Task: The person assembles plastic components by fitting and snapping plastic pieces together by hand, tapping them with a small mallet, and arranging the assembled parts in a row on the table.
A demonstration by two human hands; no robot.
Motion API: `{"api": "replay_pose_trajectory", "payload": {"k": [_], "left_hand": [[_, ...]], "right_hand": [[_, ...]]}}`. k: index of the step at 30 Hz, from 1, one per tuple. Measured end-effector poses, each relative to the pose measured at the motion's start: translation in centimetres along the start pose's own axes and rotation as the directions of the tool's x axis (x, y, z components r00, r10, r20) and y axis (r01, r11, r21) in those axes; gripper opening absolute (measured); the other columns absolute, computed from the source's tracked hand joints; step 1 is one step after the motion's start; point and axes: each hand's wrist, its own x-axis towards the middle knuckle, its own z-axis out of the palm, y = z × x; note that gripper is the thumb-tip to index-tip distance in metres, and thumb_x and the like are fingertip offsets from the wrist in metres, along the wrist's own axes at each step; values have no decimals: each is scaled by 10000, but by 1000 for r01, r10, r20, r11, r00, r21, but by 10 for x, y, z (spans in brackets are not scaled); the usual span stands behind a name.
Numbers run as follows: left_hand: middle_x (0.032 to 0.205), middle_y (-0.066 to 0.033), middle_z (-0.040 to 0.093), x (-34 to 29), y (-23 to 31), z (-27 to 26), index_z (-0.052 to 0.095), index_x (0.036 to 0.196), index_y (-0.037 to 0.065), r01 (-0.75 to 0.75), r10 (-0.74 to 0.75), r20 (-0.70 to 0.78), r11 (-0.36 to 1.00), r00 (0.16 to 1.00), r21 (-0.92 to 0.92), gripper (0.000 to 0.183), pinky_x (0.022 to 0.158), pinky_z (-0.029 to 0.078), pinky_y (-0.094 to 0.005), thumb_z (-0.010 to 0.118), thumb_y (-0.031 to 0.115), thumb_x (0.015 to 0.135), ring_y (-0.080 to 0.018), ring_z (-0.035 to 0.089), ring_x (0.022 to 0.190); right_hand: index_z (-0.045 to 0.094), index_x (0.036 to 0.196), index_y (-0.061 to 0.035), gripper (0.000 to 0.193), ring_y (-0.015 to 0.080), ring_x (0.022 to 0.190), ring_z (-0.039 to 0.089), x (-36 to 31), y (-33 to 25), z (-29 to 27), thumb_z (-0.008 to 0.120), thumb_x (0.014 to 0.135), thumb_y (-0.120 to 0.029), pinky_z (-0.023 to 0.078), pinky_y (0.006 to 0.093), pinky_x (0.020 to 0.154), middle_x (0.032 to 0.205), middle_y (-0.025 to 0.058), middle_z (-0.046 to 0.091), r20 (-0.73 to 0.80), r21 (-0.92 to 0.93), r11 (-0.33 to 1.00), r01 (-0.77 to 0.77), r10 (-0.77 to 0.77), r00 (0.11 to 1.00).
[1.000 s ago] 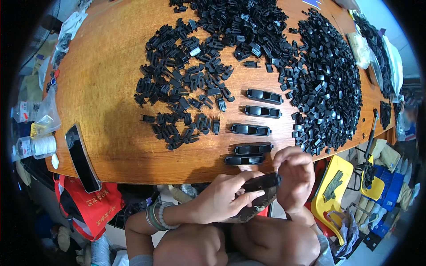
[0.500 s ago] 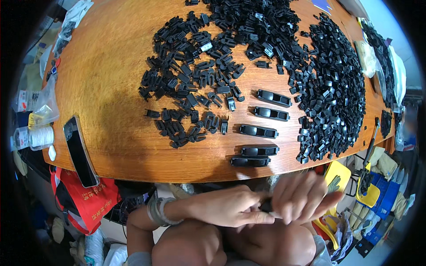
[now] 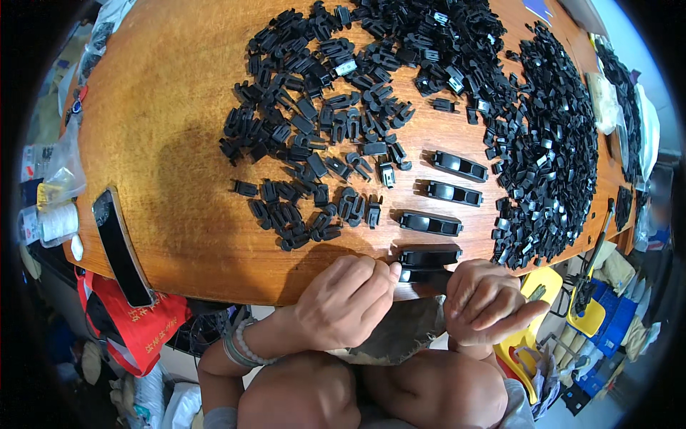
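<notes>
My left hand (image 3: 349, 300) is closed at the table's front edge, its thumb and forefinger pinched at the left end of a long black plastic housing (image 3: 421, 274). Just right of that housing is my right hand (image 3: 484, 304), its fingers curled; whether they hold anything is hidden. Directly behind lies another black housing (image 3: 430, 255), close against the front one. Farther back, three more like it, a third housing (image 3: 430, 223), a fourth (image 3: 454, 193) and a fifth (image 3: 459, 166), lie apart in a column. Each shows a glossy raised half and an open slot.
Small black clips (image 3: 336, 121) are strewn left of the column and heaped farther back. A large pile of small black pieces (image 3: 550, 150) covers the right side. A phone (image 3: 123, 247) lies at the left edge, near a white thread spool (image 3: 57, 223). A red bag (image 3: 139, 322) hangs below.
Both hands have moved from above my lap up to the front edge of the table and farther apart. The view has shifted slightly; the rows of housings look otherwise unmoved.
</notes>
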Motion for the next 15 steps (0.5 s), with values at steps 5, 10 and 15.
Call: {"api": "replay_pose_trajectory", "payload": {"k": [5,10,15], "left_hand": [[814,-138,561,5,-3,-2,614,845,-109,-39,40,15,998,999,-38,155,586,480,-323,667,13,765,-222,546,717],[893,-133,605,10,-4,-5,650,933,-71,12,-11,17,999,1000,-33,198,677,507,-335,667,53,780,-236,590,843],[1004,-132,641,10,-2,-3,677,971,-58,-126,115,165,990,980,59,260,818,515,-349,647,99,767,-250,599,984]], "right_hand": [[417,497,-99,668,146,299,395,2,0,7,209,1016,-465,343,270,318,398,-2,408,119,-118,989,89,-75,990],[401,480,-104,687,164,298,415,7,-7,4,202,1005,-501,347,276,310,399,-3,402,-27,57,998,-2,4,1000],[359,368,-149,752,109,252,324,20,-6,1,193,996,-528,277,212,293,318,-16,341,-111,-119,991,58,-71,991]]}}
